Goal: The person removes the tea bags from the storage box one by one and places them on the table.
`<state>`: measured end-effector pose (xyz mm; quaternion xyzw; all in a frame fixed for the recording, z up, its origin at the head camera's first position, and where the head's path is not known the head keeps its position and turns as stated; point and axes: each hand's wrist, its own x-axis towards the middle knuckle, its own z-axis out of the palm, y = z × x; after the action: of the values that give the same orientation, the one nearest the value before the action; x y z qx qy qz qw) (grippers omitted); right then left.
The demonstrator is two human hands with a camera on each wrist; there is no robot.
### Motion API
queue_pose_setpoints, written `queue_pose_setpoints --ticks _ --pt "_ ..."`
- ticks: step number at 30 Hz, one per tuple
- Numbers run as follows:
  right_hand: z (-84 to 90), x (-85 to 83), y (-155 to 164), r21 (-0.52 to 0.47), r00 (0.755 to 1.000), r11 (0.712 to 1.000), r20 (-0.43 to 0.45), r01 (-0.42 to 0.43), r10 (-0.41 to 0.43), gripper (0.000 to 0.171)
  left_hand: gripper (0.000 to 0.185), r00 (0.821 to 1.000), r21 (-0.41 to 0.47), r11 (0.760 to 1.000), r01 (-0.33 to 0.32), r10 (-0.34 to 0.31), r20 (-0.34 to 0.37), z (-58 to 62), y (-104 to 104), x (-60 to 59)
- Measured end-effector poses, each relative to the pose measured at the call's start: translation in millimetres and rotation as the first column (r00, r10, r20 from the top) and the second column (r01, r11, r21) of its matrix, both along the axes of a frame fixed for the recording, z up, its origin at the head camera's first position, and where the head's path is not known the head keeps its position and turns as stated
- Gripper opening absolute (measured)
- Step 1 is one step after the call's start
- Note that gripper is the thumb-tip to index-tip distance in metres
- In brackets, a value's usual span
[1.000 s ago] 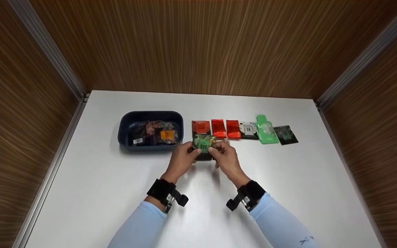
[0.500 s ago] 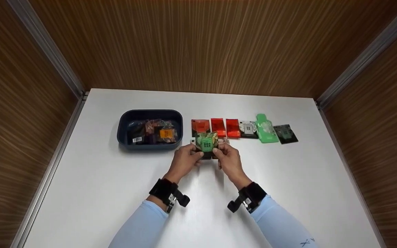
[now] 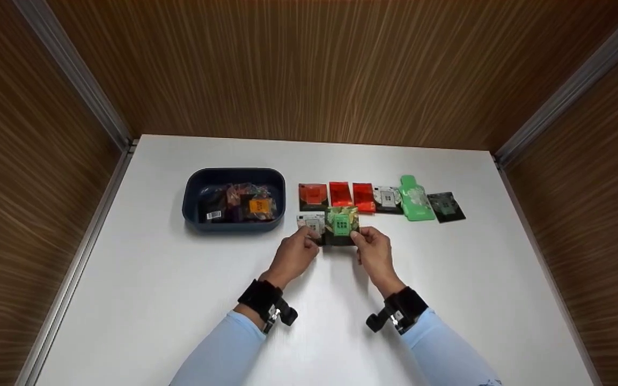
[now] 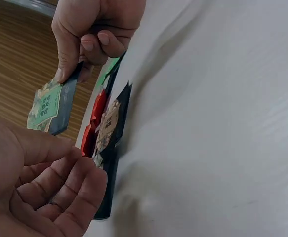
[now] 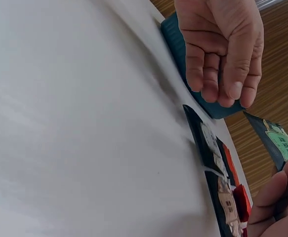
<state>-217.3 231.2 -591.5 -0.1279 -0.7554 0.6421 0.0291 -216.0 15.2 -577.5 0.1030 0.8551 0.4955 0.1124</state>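
Observation:
My right hand (image 3: 376,253) pinches a flat square sachet with a green label (image 3: 341,224) by its right edge, between thumb and fingers. In the left wrist view this sachet (image 4: 52,106) is up off the table. My left hand (image 3: 293,258) holds nothing; its fingers are loosely bent beside the sachet's left side. It overlaps a white-and-black sachet (image 3: 309,220) lying on the table in the head view. A beige-labelled sachet (image 4: 110,126) lies beside that one, hidden in the head view behind the held sachet.
A dark blue bin (image 3: 191,217) with several packets inside stands at left. Behind my hands a row runs rightward: a red-and-black sachet (image 3: 313,197), two red packets (image 3: 363,197), a white-and-black sachet (image 3: 388,200), a green bottle-shaped pouch (image 3: 416,199) and a dark sachet (image 3: 447,207).
Both hands held the green-labelled sachet before. The left hand has let go, and the right hand has moved right with the sachet.

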Motion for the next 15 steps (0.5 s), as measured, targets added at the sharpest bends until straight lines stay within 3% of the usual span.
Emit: queue_pose_setpoints --ticks 8,11,15 --pt "-11.1 1.6 48.6 0.078 0.996 0.994 0.048 0.076 -0.080 0.020 0.015 0.991 -0.119 0.984 0.129 -0.133 -0.031 -10.9 4.7 8.3" --pt "-15.0 1.8 65.6 0.163 0.991 0.982 0.071 0.099 -0.112 0.023 0.014 0.987 -0.155 0.976 0.152 -0.159 -0.036 -12.0 4.4 9.9" --pt "-18.7 -0.6 80.4 0.320 0.987 0.942 0.089 0.098 -0.133 0.027 0.015 0.982 -0.170 0.969 0.178 -0.186 -0.032 -11.6 3.7 10.9"
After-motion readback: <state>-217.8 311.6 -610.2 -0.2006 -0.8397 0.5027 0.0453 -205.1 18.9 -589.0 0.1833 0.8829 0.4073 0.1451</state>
